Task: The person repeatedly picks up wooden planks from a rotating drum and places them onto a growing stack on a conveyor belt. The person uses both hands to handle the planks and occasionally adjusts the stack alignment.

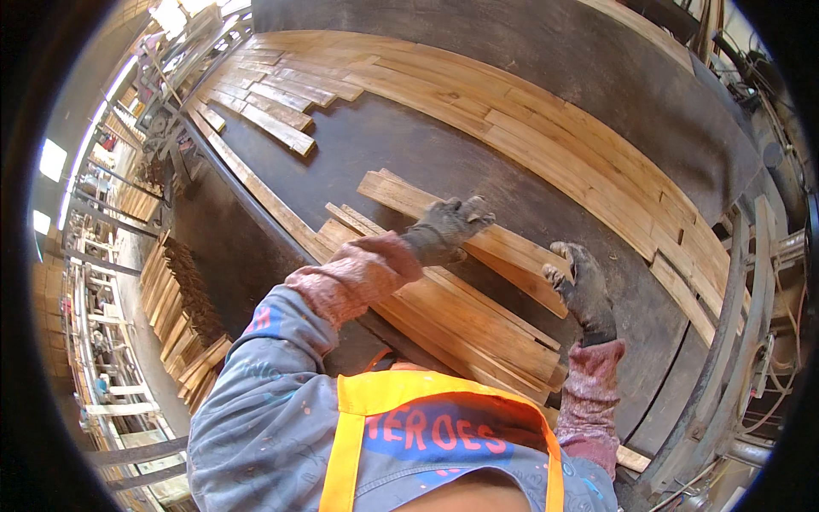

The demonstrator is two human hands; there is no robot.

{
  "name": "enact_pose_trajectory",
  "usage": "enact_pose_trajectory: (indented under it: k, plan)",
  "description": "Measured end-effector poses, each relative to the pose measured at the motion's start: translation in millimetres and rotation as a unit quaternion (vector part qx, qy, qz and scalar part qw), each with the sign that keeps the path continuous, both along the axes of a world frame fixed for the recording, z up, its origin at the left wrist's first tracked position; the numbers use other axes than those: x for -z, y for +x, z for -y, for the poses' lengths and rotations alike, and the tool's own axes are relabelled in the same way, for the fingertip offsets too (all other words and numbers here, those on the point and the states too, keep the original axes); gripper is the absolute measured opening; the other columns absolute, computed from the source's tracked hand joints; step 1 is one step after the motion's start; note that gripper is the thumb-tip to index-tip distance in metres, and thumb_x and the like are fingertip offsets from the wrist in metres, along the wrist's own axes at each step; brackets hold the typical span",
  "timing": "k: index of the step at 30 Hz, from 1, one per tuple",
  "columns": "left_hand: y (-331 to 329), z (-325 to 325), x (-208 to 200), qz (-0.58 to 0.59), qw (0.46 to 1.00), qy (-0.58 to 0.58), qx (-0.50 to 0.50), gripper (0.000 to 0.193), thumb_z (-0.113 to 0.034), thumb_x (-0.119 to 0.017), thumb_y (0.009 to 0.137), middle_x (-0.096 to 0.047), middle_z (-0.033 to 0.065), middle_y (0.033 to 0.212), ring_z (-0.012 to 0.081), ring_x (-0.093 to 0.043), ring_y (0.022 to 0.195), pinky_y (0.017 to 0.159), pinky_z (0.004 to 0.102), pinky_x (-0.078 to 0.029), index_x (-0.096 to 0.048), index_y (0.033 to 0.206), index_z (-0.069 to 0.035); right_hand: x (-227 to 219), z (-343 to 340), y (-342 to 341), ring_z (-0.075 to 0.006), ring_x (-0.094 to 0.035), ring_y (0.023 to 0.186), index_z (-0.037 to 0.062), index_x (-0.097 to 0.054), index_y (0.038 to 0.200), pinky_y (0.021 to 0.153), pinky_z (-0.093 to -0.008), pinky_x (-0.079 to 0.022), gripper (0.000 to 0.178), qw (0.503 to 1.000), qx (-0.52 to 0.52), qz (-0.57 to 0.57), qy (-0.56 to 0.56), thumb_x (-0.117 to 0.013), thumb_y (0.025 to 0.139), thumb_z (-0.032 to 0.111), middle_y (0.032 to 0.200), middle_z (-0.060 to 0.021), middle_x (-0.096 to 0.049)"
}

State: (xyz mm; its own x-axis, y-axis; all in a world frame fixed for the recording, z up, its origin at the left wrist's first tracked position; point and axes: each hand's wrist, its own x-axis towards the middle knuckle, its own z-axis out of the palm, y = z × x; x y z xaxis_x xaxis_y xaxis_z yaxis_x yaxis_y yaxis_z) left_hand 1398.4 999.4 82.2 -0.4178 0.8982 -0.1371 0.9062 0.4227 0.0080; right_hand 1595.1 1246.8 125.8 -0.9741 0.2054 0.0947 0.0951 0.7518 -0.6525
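Both my hands wear dark, worn work gloves. A long pale wooden board (520, 246) lies crosswise in front of me, raised over the dark table. My left hand (445, 229) reaches across its top with fingers curled over the far edge. At the board's right end is my right hand (587, 290), its thumb and bent fingers around that end. Another board (522, 280) shows just under the held one. Nearer to my body lies a stack of wooden boards (478, 320), partly hidden by my left forearm.
Long boards (529, 119) lie edge to edge in a curved-looking strip along the table's (358, 141) far side. Shorter boards (277, 107) with staggered ends lie at the far left. Stacked timber (175, 316) stands left of the table. A metal frame (725, 341) borders the right.
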Motion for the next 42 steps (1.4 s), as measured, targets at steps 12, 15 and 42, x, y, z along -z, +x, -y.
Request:
enact_pose_trajectory:
  k: [12, 15, 42]
  plan:
    - [-212, -25, 37, -0.068, 0.988, 0.101, 0.093, 0.04, -0.015, -0.051, 0.098, -0.063, 0.0037, 0.131, 0.0299, -0.057, 0.122, 0.108, 0.0468, -0.045, -0.064, 0.135, -0.027, -50, 77, -2, -0.0329, -0.062, 0.123, 0.0063, -0.067, 0.124, 0.104, -0.0421, -0.048, 0.04, 0.997, 0.078, -0.017, -0.009, -0.079, 0.089, 0.02, 0.128, -0.0152, -0.068]
    - [-312, -5, 60, -0.004, 0.997, 0.069, 0.036, 0.046, -0.011, -0.052, 0.096, -0.061, 0.0046, 0.14, 0.0313, -0.058, 0.124, 0.11, 0.0463, -0.044, -0.063, 0.138, -0.026, -46, 91, -8, -0.0348, -0.063, 0.122, 0.0054, -0.066, 0.125, 0.106, -0.0442, -0.047, 0.041, 0.992, 0.118, 0.031, -0.001, -0.079, 0.089, 0.021, 0.127, -0.0164, -0.068]
    - [-133, 51, 26, 0.052, 0.972, 0.019, 0.228, 0.083, -0.041, -0.077, 0.088, -0.052, 0.0127, 0.146, 0.0397, -0.046, 0.135, 0.109, 0.0548, -0.04, -0.038, 0.158, -0.019, -29, -14, 98, -0.0299, -0.074, 0.097, 0.0039, -0.055, 0.14, 0.083, -0.0362, -0.061, 0.053, 0.792, 0.307, -0.056, -0.525, -0.051, 0.107, 0.044, 0.12, -0.0215, -0.071]
